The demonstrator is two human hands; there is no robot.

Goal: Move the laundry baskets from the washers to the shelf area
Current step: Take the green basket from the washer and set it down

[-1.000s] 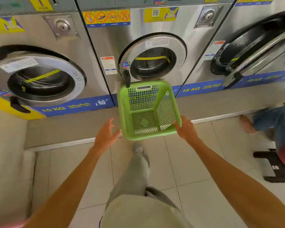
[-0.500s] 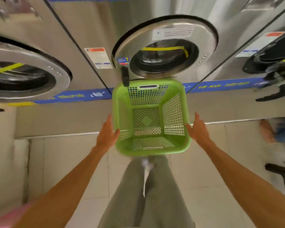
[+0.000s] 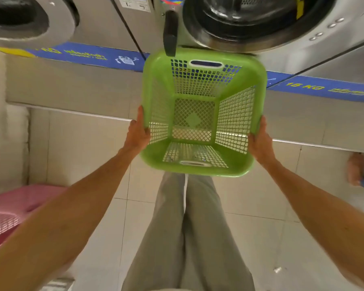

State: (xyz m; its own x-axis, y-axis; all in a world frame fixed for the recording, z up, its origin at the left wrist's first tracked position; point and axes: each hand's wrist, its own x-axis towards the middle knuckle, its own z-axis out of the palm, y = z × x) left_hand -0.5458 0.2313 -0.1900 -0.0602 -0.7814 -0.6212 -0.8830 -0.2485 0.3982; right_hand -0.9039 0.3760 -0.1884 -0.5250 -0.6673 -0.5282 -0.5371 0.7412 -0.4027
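Pale glossy tiled floor (image 3: 250, 238) with thin dark grout lines. Raised grey concrete plinth (image 3: 72, 87) runs along its far edge and carries the stainless steel front-loading washers (image 3: 105, 22). Pink perforated plastic laundry basket (image 3: 11, 208) at lower left; contact with floor not discernible. Small pale scrap (image 3: 277, 269) lies on tiles at lower right.

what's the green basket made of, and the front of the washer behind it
Green basket: looks like moulded plastic, smooth and slightly glossy, with lattice walls and slot handles cast in one piece. Washer front: seems to be brushed stainless steel, grey with soft streaked reflections; its door ring looks like polished metal, though motion blur leaves that open.
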